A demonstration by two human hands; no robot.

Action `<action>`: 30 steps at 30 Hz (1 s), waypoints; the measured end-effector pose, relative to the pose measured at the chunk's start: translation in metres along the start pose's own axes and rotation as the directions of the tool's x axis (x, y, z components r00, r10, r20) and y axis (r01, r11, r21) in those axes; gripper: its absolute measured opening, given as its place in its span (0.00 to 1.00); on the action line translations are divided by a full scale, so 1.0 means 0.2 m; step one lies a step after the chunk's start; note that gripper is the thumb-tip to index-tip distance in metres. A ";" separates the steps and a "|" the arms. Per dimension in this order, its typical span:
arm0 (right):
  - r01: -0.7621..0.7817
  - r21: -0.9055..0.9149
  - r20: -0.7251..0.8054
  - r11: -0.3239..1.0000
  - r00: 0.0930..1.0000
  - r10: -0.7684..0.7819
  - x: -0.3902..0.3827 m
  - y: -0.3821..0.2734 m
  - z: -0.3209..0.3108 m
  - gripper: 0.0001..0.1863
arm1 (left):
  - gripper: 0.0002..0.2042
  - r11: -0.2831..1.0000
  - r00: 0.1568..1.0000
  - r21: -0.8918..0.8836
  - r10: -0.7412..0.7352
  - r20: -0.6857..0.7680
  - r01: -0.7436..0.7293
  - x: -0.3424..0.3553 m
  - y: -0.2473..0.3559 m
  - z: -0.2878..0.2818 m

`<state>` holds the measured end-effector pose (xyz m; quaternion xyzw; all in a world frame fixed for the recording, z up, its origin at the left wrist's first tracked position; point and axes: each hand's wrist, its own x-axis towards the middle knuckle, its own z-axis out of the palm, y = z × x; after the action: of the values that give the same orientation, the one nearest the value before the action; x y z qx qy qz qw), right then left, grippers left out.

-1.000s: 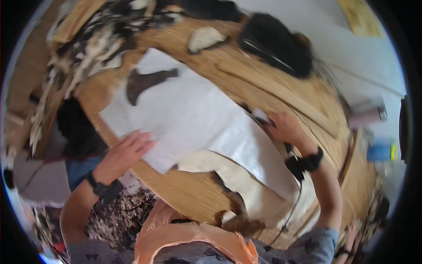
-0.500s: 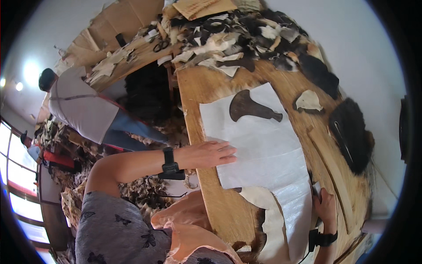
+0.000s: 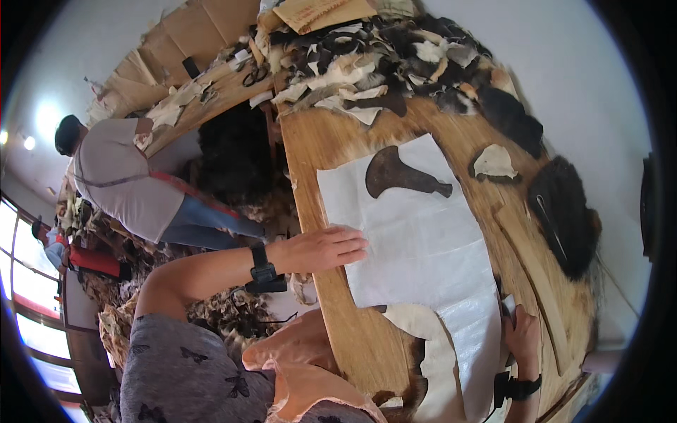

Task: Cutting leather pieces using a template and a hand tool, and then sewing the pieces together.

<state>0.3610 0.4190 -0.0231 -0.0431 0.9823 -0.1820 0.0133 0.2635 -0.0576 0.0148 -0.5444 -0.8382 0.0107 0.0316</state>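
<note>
I am resting my left hand on the left edge of a white sheet, its fingers lying straight and nearly pressed together, pointing toward the middle. My right hand is sitting lower, beside the sheet's right edge, where its curled fingers are pinching a small pale object, mostly hidden by my grip. The sheet is lying across the wooden counter, its lower part covering some of a cream hide. A dark brown flared pattern piece is resting on the sheet's upper part, well apart from both my hands.

To the right, a long wooden strip is lying on the counter, and above it a black fur piece is carrying a thin looped metal item. A cream scrap is lying near that fur. At the far end, fur scraps are heaping up, with a tan paper packet sitting behind them; its contents are not showing. A mauve cylindrical container is showing partly at the right; I cannot tell what it is holding. Off to the left, a co-worker in a pale shirt is standing beside another counter, on which scissors are lying.
</note>
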 end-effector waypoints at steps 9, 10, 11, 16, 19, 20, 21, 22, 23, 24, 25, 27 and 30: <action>0.004 -0.073 -0.050 0.997 0.999 -0.008 -0.02 -0.05 -0.06 0.15 | 0.14 0.973 0.996 -0.227 -0.053 -0.068 0.036 0.02 -0.03 0.06; 0.025 -0.030 -0.061 0.999 0.998 -0.027 -0.01 -0.06 -0.06 0.18 | 0.14 0.973 0.996 -0.229 -0.050 -0.067 0.034 0.03 -0.04 0.05; 0.040 0.010 -0.073 0.999 0.997 -0.039 -0.02 -0.07 -0.07 0.21 | 0.13 0.965 0.997 -0.249 -0.078 0.004 0.077 0.06 -0.06 0.01; -0.005 0.047 0.014 0.999 1.000 0.004 0.00 -0.06 -0.08 0.24 | 0.10 0.925 0.978 -0.337 -0.202 -0.049 0.174 0.21 -0.14 -0.14; -0.017 0.074 0.031 0.997 0.999 0.015 0.01 -0.05 -0.07 0.23 | 0.08 0.950 0.991 -0.304 -0.106 -0.084 0.076 0.32 -0.22 -0.19; -0.008 0.102 0.023 0.995 1.000 0.005 0.01 -0.04 -0.06 0.23 | 0.04 0.956 0.993 -0.289 -0.079 -0.083 0.052 0.37 -0.22 -0.20; -0.023 0.088 0.026 0.996 0.999 0.021 0.00 -0.03 -0.07 0.23 | 0.04 0.952 0.993 -0.303 -0.069 -0.093 0.038 0.41 -0.23 -0.20; -0.018 0.076 0.032 0.997 0.999 0.015 -0.01 -0.03 -0.08 0.23 | 0.05 0.936 0.999 -0.353 0.015 0.038 0.000 0.46 -0.26 -0.21; -0.004 0.075 0.037 0.997 0.999 0.002 -0.02 -0.02 -0.08 0.24 | 0.05 0.918 0.980 -0.396 0.100 0.174 -0.024 0.51 -0.27 -0.23; -0.015 0.071 0.039 0.997 0.999 0.012 -0.02 -0.02 -0.09 0.24 | 0.05 0.915 0.979 -0.403 0.110 0.170 -0.032 0.56 -0.28 -0.22; -0.017 0.082 0.033 0.997 0.999 0.014 -0.02 -0.03 -0.09 0.25 | 0.06 0.883 0.952 -0.464 0.076 0.296 0.074 0.61 -0.29 -0.21; -0.035 0.087 0.028 0.996 0.999 0.032 0.00 -0.05 -0.09 0.26 | 0.07 0.840 0.907 -0.514 0.069 0.416 0.171 0.69 -0.35 -0.17; -0.021 0.104 0.037 0.994 0.999 0.017 0.01 -0.06 -0.08 0.28 | 0.09 0.727 0.990 -0.673 -0.134 0.052 0.134 0.74 -0.54 -0.06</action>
<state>0.3592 0.4144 -0.0035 -0.0363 0.9714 -0.2320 0.0350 0.1054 0.0334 0.0379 -0.4571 -0.8220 -0.2959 -0.1670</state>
